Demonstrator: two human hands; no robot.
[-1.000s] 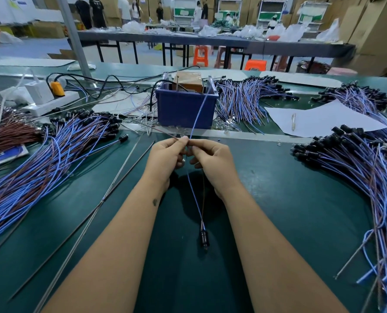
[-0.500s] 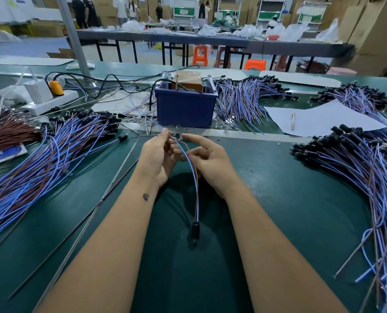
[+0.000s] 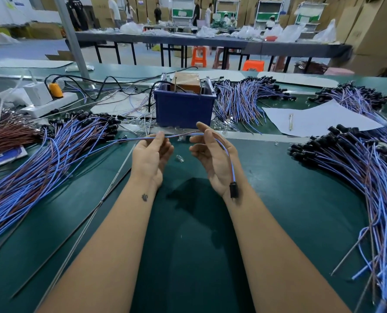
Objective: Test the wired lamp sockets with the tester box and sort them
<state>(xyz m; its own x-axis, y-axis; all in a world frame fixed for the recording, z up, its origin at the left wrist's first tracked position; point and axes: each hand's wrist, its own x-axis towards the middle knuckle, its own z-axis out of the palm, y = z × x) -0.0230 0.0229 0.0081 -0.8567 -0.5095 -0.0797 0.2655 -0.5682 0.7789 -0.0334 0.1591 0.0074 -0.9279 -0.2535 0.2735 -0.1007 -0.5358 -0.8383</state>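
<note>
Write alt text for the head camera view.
Two bare hands hold one wired lamp socket over a green table: the left hand pinches its blue wires, the right hand is open. Piles of sockets lie on both sides, a blue bin behind.

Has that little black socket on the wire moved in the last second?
Yes. The black socket was dangling below and between the hands; it now hangs by the right wrist, right of the blue bin, wire draped over the right hand.
</note>
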